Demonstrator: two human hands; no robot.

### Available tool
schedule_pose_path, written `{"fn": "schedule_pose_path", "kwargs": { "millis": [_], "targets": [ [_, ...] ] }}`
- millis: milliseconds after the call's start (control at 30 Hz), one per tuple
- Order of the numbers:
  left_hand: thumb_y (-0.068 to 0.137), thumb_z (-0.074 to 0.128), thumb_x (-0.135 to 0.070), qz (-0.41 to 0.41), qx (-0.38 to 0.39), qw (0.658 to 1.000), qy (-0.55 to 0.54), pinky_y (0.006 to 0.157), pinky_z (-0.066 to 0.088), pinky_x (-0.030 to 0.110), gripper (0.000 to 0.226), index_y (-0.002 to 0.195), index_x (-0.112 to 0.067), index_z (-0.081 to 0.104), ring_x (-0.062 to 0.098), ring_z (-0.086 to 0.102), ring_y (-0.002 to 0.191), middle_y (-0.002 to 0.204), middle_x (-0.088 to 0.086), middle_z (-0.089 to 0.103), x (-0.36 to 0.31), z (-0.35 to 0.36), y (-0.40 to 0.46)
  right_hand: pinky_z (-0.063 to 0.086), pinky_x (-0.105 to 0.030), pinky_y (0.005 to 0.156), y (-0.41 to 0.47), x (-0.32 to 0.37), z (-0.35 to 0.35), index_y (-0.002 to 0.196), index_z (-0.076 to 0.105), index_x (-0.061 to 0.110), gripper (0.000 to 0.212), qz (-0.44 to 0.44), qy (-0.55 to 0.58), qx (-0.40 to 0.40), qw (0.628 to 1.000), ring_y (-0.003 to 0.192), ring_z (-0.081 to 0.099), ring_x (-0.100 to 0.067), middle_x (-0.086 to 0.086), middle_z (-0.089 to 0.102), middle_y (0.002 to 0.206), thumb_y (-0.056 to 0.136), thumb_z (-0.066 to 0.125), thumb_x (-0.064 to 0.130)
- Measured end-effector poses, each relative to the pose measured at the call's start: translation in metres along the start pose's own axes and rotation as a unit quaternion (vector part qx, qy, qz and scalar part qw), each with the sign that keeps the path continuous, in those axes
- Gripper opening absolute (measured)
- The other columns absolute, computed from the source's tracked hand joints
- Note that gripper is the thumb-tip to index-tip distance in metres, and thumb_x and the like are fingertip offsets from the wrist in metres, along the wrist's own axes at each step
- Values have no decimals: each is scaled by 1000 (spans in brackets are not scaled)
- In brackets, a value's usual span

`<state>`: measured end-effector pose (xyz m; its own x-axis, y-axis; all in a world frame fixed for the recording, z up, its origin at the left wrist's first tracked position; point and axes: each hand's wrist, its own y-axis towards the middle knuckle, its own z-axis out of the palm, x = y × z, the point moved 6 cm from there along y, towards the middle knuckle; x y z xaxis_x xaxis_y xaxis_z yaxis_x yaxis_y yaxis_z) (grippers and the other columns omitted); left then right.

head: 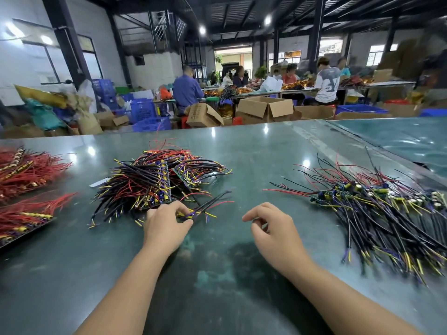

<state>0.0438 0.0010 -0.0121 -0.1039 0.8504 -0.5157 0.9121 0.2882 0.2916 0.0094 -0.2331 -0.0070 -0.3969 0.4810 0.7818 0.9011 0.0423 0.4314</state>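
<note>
The table (254, 153) has a glossy green top, scuffed at lower centre. The wires (135, 187) at centre have smooth plastic coats. Upper-centre cardboard boxes (263, 108) look matt.

wired module (191, 215) | black-red-yellow-purple leads fanning right | near edge of pile (154, 180)

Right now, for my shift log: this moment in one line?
left hand: pinches wire bundle | right hand: holds nothing

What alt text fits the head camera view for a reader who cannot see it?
A person's left hand pinches a small wired piece at the edge of a heap of wired boards on a green table; the right hand, fingers loosely curled, holds nothing. A second heap lies to the right, red wire bundles to the left.
</note>
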Motion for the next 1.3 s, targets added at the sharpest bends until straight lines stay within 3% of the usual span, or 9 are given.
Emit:
{"fn": "schedule_pose_path", "kwargs": {
  "millis": [167, 300, 433, 600, 700, 767, 967, 1133, 1300],
  "targets": [
    [69, 79, -6, 84, -33, 970, -226, 68, 38, 14, 33, 60, -31, 61, 2, 55, 71, 82, -9, 61, -37, -8, -14, 40, -8, 63, 0, -1, 6, 91, 64, 27, 20, 26, 11, 21, 999, 72, 56, -1, 15, 63, 82, 86, 56, 10],
    [68, 78, 7, 111, 8, 905, -411, 67, 44, 16, 38, 58, -26, 62, 8, 58, 67, 81, -3, 59, -64, -3, -33, 53, -24, 65, 0, -6, 16, 104, 60, 16, 26, 144, 229, 27, 962, 78, 69, -11, -3, 69, 94, 83, 70, 27],
    [71, 73, 12, 144, 89, 859, -483, 68, 50, 18, 38, 68, -25, 67, 9, 66, 72, 89, -8, 63, -82, 5, -49, 57, -30, 75, -2, 2, 16, 95, 63, 4, 10, 109, 346, 7, 932, 77, 66, -17, -13, 70, 88, 87, 66, 8],
    [79, 67, 9, 70, 117, 828, -543, 73, 53, 22, 31, 95, -14, 53, 13, 66, 77, 97, 1, 66, -77, 7, -48, 51, -21, 65, 2, 5, 11, 91, 63, 7, 6, 73, 323, 5, 943, 68, 62, -11, -3, 69, 79, 87, 64, 3],
    [83, 61, 7, 5, 181, 791, -585, 72, 54, 21, 29, 105, -12, 61, 10, 63, 81, 94, 5, 67, -74, 15, -48, 50, -20, 64, 1, 9, 15, 89, 63, 12, 14, 52, 310, 33, 949, 65, 59, -9, 4, 67, 72, 88, 61, -2],
    [85, 57, 8, 7, 227, 773, -592, 70, 53, 18, 26, 100, -10, 67, 8, 63, 81, 91, 4, 71, -76, 19, -50, 50, -20, 65, 0, 9, 16, 89, 64, 16, 23, 53, 306, 41, 950, 65, 58, -8, 7, 67, 71, 87, 57, -7],
    [81, 65, 1, -10, 250, 770, -588, 67, 54, 19, 17, 87, -15, 66, 8, 65, 72, 80, 1, 71, -76, 27, -54, 49, -18, 64, 1, 3, 16, 82, 67, 17, 28, 84, 310, 29, 947, 63, 57, -6, 6, 67, 68, 87, 52, -6],
    [62, 74, -15, -31, 237, 769, -592, 64, 53, 18, 30, 91, -9, 69, 10, 67, 73, 81, 2, 73, -72, 27, -51, 50, -21, 68, 4, 0, 11, 84, 68, 11, 8, 91, 317, 23, 944, 69, 56, -9, -4, 64, 74, 88, 63, 6],
    [62, 73, -16, -7, 245, 783, -571, 66, 53, 17, 13, 75, -15, 78, 7, 66, 72, 80, 1, 74, -71, 25, -50, 53, -17, 68, 3, -6, 18, 88, 68, 5, 10, 157, 419, 93, 889, 67, 59, -9, -5, 67, 77, 87, 59, 1]
  ]
}}
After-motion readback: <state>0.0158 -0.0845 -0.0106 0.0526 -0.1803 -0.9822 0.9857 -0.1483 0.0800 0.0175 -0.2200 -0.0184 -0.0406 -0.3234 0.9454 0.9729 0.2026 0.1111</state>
